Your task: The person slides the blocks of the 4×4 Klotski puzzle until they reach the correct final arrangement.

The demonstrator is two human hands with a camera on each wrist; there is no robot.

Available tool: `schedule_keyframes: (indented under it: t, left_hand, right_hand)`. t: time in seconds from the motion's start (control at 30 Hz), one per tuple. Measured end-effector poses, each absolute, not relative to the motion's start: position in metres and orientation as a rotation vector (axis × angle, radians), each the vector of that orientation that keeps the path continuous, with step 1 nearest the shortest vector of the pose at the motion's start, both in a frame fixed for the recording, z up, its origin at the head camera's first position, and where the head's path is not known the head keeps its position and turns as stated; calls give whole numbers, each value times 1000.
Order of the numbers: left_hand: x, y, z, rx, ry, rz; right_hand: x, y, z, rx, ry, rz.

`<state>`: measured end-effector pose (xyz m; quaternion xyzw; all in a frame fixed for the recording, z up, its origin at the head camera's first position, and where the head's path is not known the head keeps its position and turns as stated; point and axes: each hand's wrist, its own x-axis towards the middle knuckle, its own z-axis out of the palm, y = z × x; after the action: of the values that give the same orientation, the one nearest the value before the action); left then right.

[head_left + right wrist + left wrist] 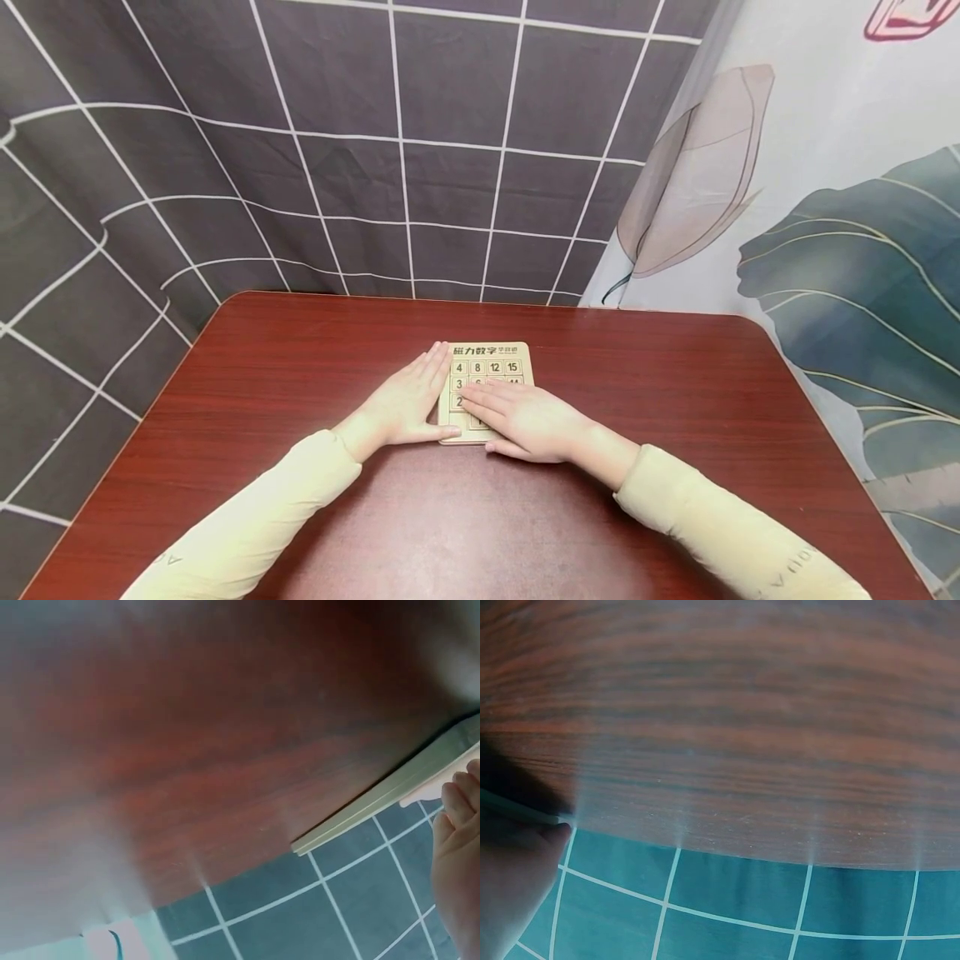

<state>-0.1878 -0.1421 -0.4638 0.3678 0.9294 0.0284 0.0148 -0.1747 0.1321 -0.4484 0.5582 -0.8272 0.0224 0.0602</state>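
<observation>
A light wooden number slide puzzle [527, 354] lies on the table in the head view, its numbered tiles set in rows under a printed heading. Straight fingers of my left hand [405, 400] lie along its left edge, with the thumb at the lower left corner. My right hand [543, 423] reaches in from the right, fingers extended over the lower tiles and hiding several of them. The right wrist view has the puzzle's pale side edge [375, 799] beside the right hand [461, 862]. Only part of the left hand [514, 881] enters the left wrist view.
The reddish-brown wood-grain table [300, 350] has rounded far corners. Behind it hangs a dark grey curtain [450, 92] with a white grid. To the right is a white curtain [825, 117] with large leaf prints.
</observation>
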Motion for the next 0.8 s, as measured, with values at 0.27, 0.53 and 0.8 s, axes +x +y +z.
schedule_keyframes:
  t: [0.27, 0.53, 0.8]
  left_hand:
    - [-189, -142, -467, 1142, 2898, 90]
    - [-190, -143, -469, 1137, 2899, 91]
    - [-189, -143, -467, 1134, 2893, 94]
  right_hand:
    - [-163, 153, -448, 1720, -2410, 102]
    - [-161, 157, -451, 1739, -2410, 51]
    - [-163, 143, -453, 1762, -2416, 27]
